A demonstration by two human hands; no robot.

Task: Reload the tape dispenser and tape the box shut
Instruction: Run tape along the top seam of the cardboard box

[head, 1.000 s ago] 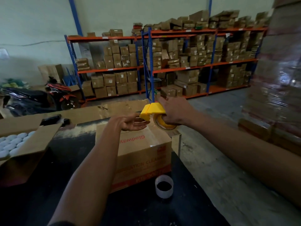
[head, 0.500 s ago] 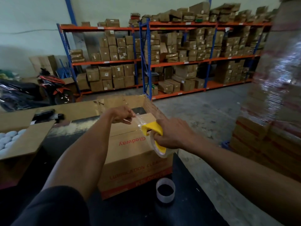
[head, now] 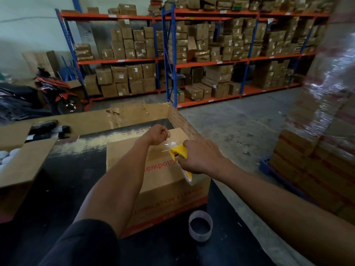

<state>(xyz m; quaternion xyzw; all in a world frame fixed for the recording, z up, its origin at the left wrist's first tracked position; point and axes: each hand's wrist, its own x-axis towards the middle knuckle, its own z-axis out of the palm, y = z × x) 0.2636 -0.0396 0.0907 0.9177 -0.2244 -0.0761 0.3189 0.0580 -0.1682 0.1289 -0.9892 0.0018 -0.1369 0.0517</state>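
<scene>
The right hand (head: 199,158) grips the yellow tape dispenser (head: 179,152) above the closed box (head: 163,181); the left hand (head: 157,134), fingers pinched, holds the clear tape end (head: 171,144) just beyond it; an empty tape core (head: 200,225) stands on the black table (head: 57,198); an open carton (head: 23,160) at left holds white round items (head: 5,156).

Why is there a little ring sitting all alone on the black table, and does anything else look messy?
That ring looks like an empty tape core, left beside the cardboard box. Also odd: pale dust is spilled across the black table behind the box, and the big carton beyond has torn patches.
</scene>
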